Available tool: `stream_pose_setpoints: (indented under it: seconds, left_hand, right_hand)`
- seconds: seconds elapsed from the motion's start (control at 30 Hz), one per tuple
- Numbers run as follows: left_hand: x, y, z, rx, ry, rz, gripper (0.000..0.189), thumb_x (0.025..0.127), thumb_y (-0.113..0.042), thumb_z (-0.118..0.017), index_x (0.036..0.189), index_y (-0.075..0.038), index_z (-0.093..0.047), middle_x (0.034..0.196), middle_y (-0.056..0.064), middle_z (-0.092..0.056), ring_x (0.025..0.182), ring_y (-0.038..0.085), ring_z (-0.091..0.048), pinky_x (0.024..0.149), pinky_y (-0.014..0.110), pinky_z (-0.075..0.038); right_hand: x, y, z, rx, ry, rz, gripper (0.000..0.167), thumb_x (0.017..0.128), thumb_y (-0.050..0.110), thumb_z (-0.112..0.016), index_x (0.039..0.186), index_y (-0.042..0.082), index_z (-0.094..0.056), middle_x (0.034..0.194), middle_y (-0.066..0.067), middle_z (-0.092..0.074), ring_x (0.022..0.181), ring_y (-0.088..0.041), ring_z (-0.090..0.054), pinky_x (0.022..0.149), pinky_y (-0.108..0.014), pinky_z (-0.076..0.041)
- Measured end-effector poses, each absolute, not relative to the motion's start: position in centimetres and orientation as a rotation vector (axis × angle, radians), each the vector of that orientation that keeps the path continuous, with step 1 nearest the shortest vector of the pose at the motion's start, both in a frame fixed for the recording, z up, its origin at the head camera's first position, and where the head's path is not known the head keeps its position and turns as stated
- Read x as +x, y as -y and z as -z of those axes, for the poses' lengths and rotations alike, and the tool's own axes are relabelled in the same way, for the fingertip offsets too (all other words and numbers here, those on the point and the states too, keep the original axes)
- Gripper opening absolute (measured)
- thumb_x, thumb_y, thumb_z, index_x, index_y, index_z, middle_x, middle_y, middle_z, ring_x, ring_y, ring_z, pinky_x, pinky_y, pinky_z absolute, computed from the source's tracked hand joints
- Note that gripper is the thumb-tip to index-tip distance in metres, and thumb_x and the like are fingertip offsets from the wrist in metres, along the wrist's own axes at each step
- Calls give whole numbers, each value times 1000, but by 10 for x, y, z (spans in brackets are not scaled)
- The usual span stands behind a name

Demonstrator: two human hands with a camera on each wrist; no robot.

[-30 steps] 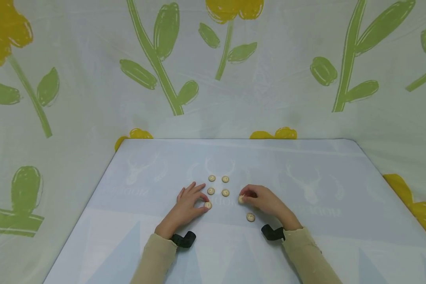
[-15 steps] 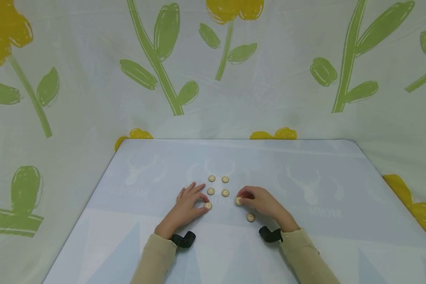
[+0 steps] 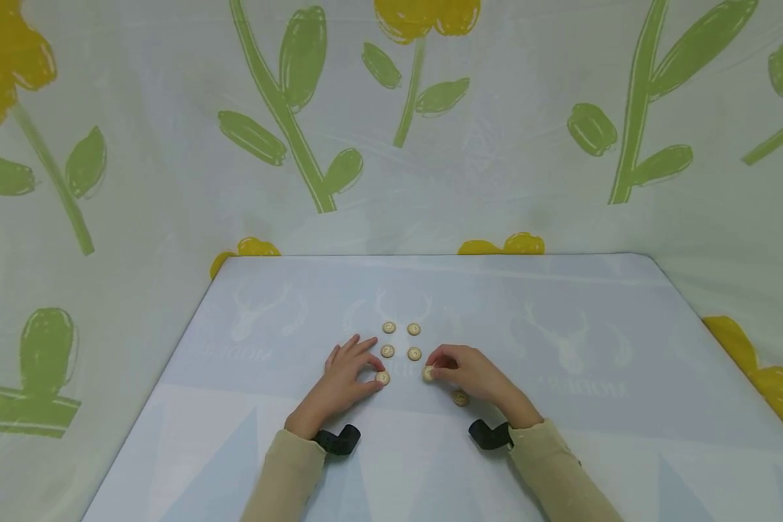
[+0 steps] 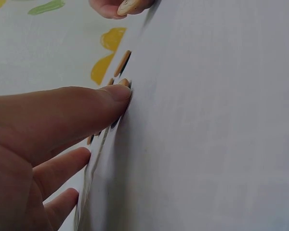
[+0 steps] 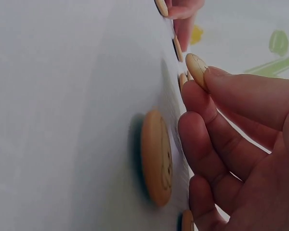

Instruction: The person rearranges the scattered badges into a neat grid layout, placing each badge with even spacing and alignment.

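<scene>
My left hand (image 3: 346, 378) rests on the table and pinches a small round wooden disc (image 3: 382, 378) at its edge between thumb and index finger; its other fingers are spread. To its right, my right hand (image 3: 473, 371) holds a similar wooden disc (image 5: 196, 71) between thumb and fingertips, tilted and just above the cloth. Behind the hands lie several more discs in two short rows, among them a far-left disc (image 3: 388, 328) and a near-right disc (image 3: 414, 354). Another disc (image 5: 156, 159), with dark line marks on its face, lies below my right hand.
A pale blue-and-white cloth with deer prints covers the table (image 3: 248, 464). Behind it hangs a white curtain (image 3: 496, 167) with green stems and yellow flowers. Black straps with camera mounts (image 3: 489, 435) sit at both wrists.
My right hand has moved left and slightly nearer to me with its disc, closing toward the left hand's disc. My left hand and the discs on the cloth have stayed put.
</scene>
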State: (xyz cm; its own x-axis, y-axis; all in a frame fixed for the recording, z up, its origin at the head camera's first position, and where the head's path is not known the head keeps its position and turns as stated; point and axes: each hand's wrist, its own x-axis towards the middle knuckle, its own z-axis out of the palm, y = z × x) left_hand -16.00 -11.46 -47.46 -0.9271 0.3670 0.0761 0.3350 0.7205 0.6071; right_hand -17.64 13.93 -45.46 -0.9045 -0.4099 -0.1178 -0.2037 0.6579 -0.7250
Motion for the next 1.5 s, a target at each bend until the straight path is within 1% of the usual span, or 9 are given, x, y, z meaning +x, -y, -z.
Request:
stream_pose_setpoints:
  seconds: [0.27,0.5,0.77,0.9,1.13,1.5]
  left_hand:
    - [-160,115,475,578,-2872,-993,14,77,-28,-69,86,-26,-59,140,2,-34,134,27,-12,102,52,-2]
    - [-159,115,476,573,-2862,-993,14,76,-28,-69,86,-27,-59,140,2,-34,134,27,-12,102,53,-1]
    - [-157,115,475,581,-2866,-992,14,76,-27,-69,86,-27,-59,140,3,-35,133,29,-12,101,54,-2]
    - [-157,116,474,583,-2866,-996,14,77,-28,-69,86,-27,-59,140,2,-35,134,28,-12,102,54,-2]
    - [-159,116,475,586,-2865,-980,13,77,-28,-68,86,-28,-59,141,1,-33,134,27,-11,102,54,-2]
    - [-159,115,474,588,-2878,-978,14,76,-27,-69,85,-27,-59,140,1,-35,133,27,-13,102,54,-3]
  right_hand:
    - [-171,-132,454,-483,-2615,1065,7,82,26,-64,88,25,-61,79,11,-56,75,-11,-50,68,-30,-41]
    - [-169,-127,455,-435,-2660,1032,6,82,23,-64,87,22,-61,77,10,-55,73,-11,-48,67,-30,-40]
    - [-168,-123,457,-424,-2673,1004,7,81,27,-65,82,22,-59,77,11,-56,73,-10,-49,67,-29,-41]
    - [-168,-123,458,-446,-2695,999,6,81,26,-64,81,23,-59,77,11,-55,72,-10,-49,66,-29,-40]
    - [-166,-119,458,-419,-2745,996,8,80,26,-66,79,21,-59,72,9,-52,67,-11,-46,60,-28,-39]
    - [-163,-115,458,-418,-2818,957,11,78,28,-67,77,20,-60,68,8,-49,64,-10,-45,58,-27,-38]
